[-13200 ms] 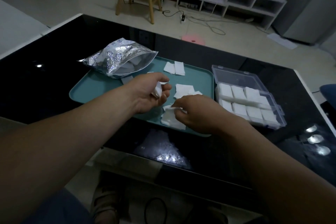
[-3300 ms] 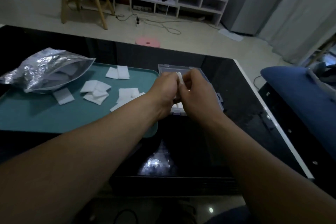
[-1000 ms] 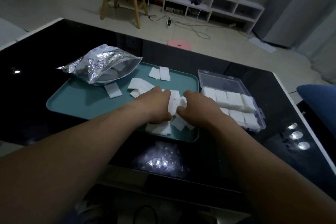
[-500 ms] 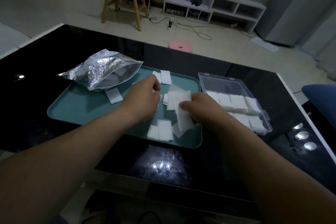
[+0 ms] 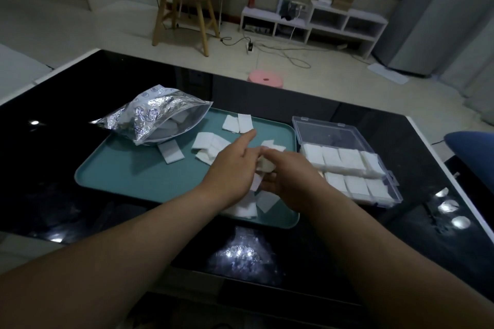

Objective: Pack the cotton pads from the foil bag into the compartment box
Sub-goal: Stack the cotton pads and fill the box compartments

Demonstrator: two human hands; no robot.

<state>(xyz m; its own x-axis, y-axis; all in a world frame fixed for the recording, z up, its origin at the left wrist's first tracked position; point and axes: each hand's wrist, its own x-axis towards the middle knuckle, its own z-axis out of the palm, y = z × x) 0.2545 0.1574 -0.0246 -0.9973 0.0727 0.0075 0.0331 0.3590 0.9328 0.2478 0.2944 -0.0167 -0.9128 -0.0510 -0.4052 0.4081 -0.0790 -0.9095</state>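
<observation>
A teal tray point(image 5: 128, 179) lies on the black table. The silver foil bag point(image 5: 152, 117) rests open at the tray's back left, with pads visible inside. White cotton pads point(image 5: 207, 145) lie scattered across the tray, two more point(image 5: 238, 123) at its back edge. My left hand point(image 5: 232, 168) and my right hand point(image 5: 291, 176) meet over the tray's right part and together hold a small stack of pads point(image 5: 264, 165); the left index finger sticks out straight. The clear compartment box point(image 5: 344, 165) stands open to the right of the tray, its compartments filled with pads.
A loose pad point(image 5: 171, 152) lies just in front of the bag. More pads point(image 5: 248, 208) lie at the tray's front edge under my wrists. The glossy table ends at a white border on the right point(image 5: 438, 157). A blue cushion point(image 5: 473, 147) sits beyond it.
My hands have come together over the tray's right part and now clasp a gathered stack of pads. Half a second ago the right hand held loose pads spread out.
</observation>
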